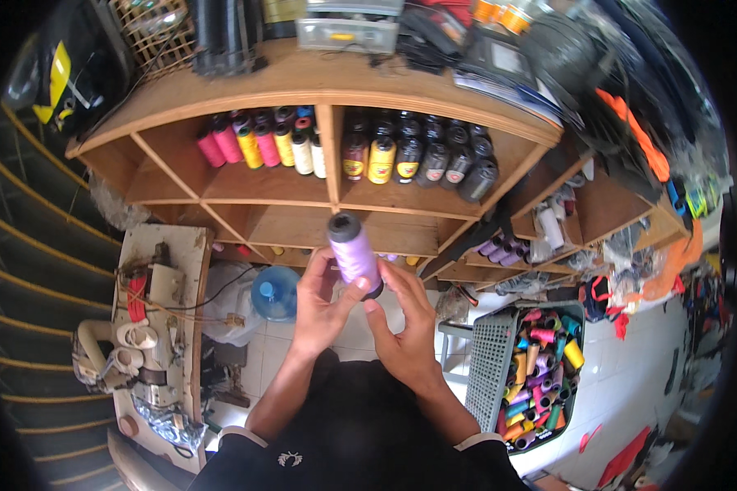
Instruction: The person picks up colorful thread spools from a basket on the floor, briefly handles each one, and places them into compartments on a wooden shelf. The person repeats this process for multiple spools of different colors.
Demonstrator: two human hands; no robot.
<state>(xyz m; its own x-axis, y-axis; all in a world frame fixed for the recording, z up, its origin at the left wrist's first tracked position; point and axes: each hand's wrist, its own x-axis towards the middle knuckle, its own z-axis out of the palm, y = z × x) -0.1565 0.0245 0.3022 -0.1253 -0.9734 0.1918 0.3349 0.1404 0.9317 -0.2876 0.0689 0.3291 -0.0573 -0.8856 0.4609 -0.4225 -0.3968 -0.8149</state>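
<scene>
A lilac spool of thread with dark ends is held up in front of me, tilted with its top leaning left. My left hand wraps around its lower left side, the thumb lying across the thread. From the other side, the fingertips and thumb of my right hand close on the spool's dark lower end. Beyond my hands stands a wooden shelf. One compartment holds pink, yellow and white thread spools; the compartment right of it holds mostly black thread spools.
A sewing machine stands on a table at the left, near a blue water jug. At my right is a green plastic basket full of mixed spools. More purple spools sit on the right-hand shelf. Boxes and cables crowd the shelf top.
</scene>
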